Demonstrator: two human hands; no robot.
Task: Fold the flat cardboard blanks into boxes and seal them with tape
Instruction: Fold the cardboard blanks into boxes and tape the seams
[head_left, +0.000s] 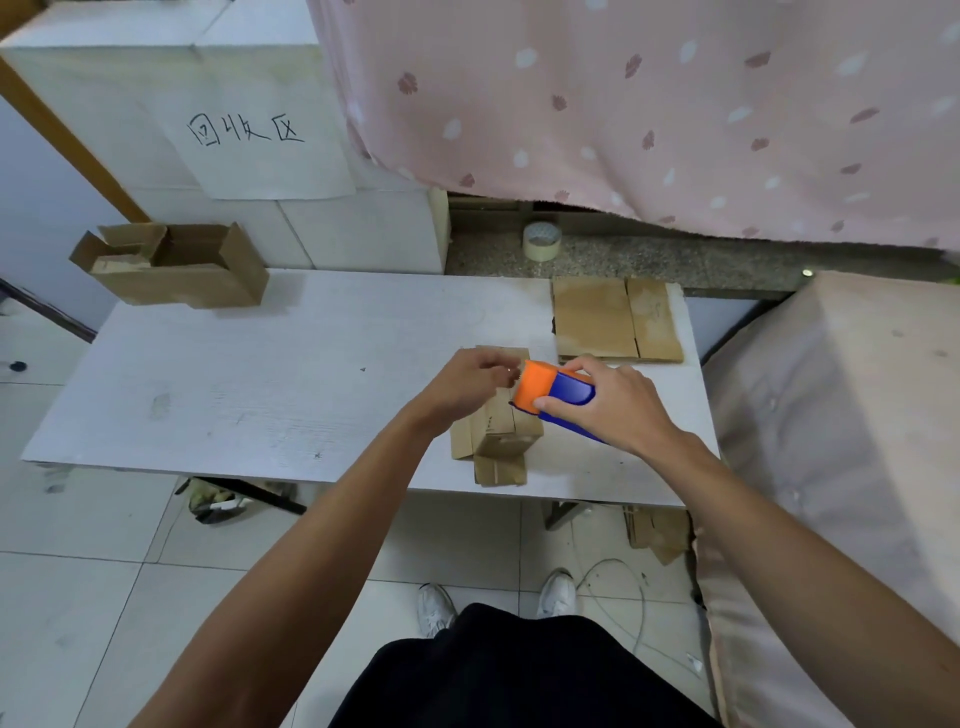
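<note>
Holding a tape dispenser (556, 395) over a half-hidden cardboard box (501, 436) at the tabletop's (260, 374) near edge.
The right hand (618, 405) grips the orange-and-blue dispenser just above the box, which both hands largely cover. The left hand's (467, 384) fingers (496, 371) curl at its orange end; whether they pinch tape cannot be made out. Farther back lie flat blanks (613, 319), then a tape roll (542, 240).

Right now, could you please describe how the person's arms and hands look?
Both arms are bare, with no sleeves in view. The left hand and the right hand wear no gloves, and I can see no watch, ring or bracelet.
</note>
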